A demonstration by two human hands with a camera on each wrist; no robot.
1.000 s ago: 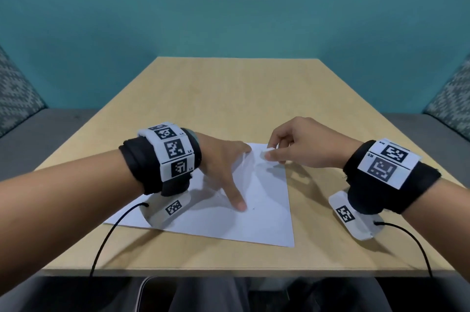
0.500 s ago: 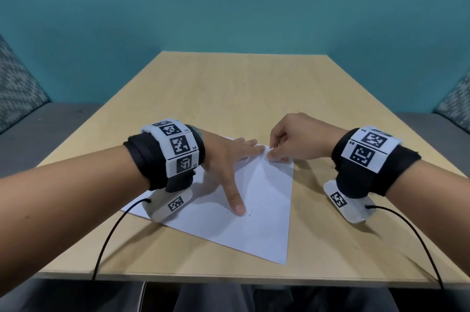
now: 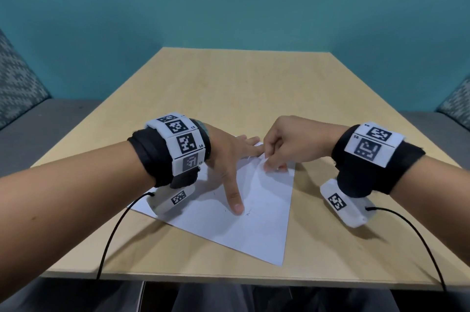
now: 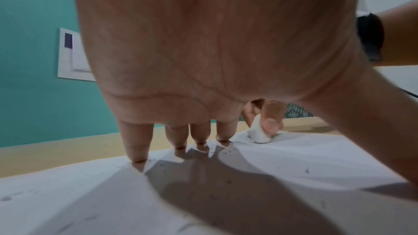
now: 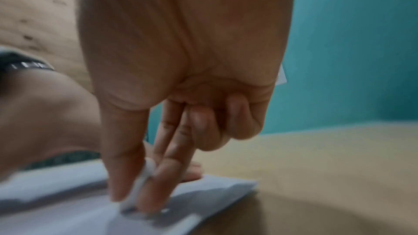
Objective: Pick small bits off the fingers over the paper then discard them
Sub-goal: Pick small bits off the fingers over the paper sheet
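Now, with the left hand (image 3: 229,159) spread flat on the paper (image 3: 256,222) near the table's (image 3: 241,88) front edge, the right hand (image 3: 287,144) pinching the white lump (image 4: 257,133) should rub gently.

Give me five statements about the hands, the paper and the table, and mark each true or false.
1. The left hand lies spread on the white paper. True.
2. The right hand is flat and holds nothing. False: its fingers pinch a small white piece against the paper.
3. Dark specks lie on the paper. True.
4. The paper hangs over the near edge of the wooden table. False: it lies wholly on the table.
5. Both wrists wear marker bands. True.
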